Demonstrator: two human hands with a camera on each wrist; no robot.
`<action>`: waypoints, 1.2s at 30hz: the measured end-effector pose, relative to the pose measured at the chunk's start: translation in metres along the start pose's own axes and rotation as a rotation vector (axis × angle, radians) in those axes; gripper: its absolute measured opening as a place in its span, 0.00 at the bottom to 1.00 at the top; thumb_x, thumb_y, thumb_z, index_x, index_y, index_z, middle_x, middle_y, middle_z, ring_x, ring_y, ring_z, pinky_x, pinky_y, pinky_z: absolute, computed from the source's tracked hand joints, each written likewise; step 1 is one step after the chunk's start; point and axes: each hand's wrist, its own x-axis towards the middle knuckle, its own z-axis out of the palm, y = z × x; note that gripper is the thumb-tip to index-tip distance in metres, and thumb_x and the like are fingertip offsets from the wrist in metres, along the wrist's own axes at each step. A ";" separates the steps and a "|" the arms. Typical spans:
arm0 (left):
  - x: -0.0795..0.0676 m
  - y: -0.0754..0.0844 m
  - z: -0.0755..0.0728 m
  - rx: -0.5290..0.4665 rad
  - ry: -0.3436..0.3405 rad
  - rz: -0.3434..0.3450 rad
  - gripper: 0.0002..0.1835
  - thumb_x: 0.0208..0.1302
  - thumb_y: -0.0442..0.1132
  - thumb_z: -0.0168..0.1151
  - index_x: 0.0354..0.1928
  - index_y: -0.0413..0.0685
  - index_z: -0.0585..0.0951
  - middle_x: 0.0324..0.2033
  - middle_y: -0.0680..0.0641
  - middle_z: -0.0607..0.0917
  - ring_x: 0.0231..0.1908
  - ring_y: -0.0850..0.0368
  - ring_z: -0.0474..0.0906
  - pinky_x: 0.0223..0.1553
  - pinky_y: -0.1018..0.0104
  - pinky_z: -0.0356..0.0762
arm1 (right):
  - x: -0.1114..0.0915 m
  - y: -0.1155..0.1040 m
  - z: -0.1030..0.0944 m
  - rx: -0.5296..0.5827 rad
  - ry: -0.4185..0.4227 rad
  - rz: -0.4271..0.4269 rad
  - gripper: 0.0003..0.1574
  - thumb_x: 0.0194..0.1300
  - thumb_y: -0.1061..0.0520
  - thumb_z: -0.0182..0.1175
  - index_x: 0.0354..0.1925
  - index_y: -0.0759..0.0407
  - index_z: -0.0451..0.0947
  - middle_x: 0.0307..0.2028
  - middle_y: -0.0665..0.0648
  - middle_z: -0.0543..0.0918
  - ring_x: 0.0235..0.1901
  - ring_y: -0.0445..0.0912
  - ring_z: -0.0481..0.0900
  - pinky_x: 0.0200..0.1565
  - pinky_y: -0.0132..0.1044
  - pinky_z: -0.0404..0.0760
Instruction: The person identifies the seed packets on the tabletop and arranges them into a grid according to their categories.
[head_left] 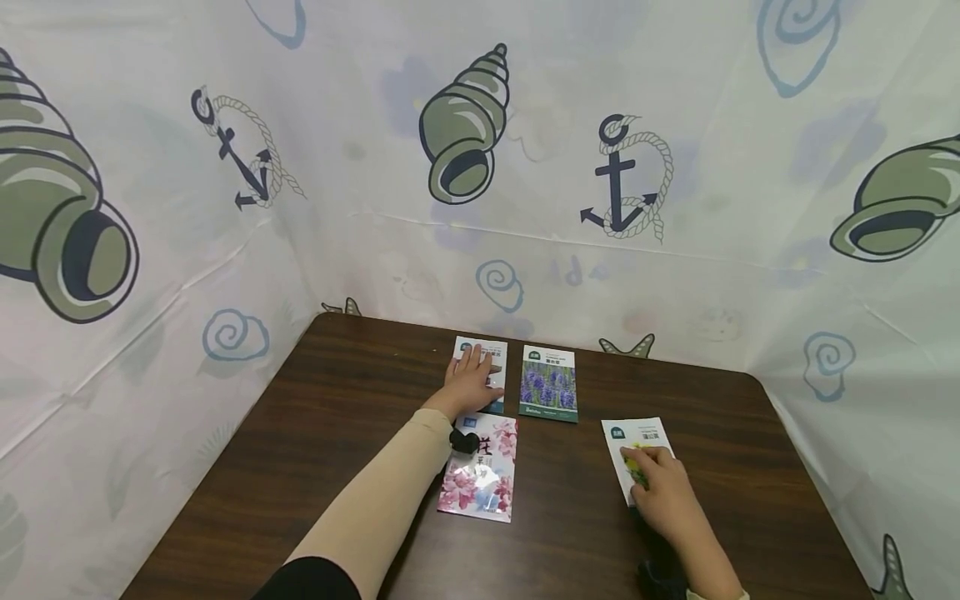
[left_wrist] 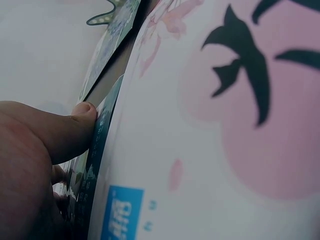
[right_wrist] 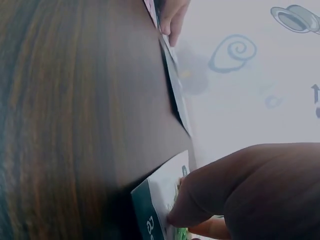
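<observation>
My left hand (head_left: 468, 387) lies with spread fingers over a white seed packet (head_left: 497, 358) at the back of the table, covering much of its front. In the left wrist view its thumb (left_wrist: 75, 127) rests at that packet's dark green edge. Just in front lies a pink-blossom packet (head_left: 480, 492) with a blue label, under my left wrist. To the right, my right hand (head_left: 663, 492) touches the face of a white packet (head_left: 645, 433) with a yellow-flower picture; in the right wrist view the thumb (right_wrist: 192, 202) presses on it near its green lower band.
A packet with purple flowers (head_left: 549, 383) lies between the hands, near the back edge. The dark brown wooden table (head_left: 337, 400) is surrounded by white cloth (head_left: 360, 150) printed with shells and anchors. A dark strap (head_left: 660, 575) shows below my right wrist.
</observation>
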 end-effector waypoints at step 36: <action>0.002 -0.001 0.001 0.004 -0.001 0.002 0.52 0.78 0.66 0.59 0.90 0.53 0.46 0.89 0.46 0.33 0.89 0.46 0.23 0.86 0.38 0.25 | -0.009 -0.039 0.029 0.187 -0.188 -0.200 0.33 0.66 0.70 0.68 0.64 0.46 0.84 0.73 0.56 0.76 0.75 0.60 0.72 0.64 0.57 0.80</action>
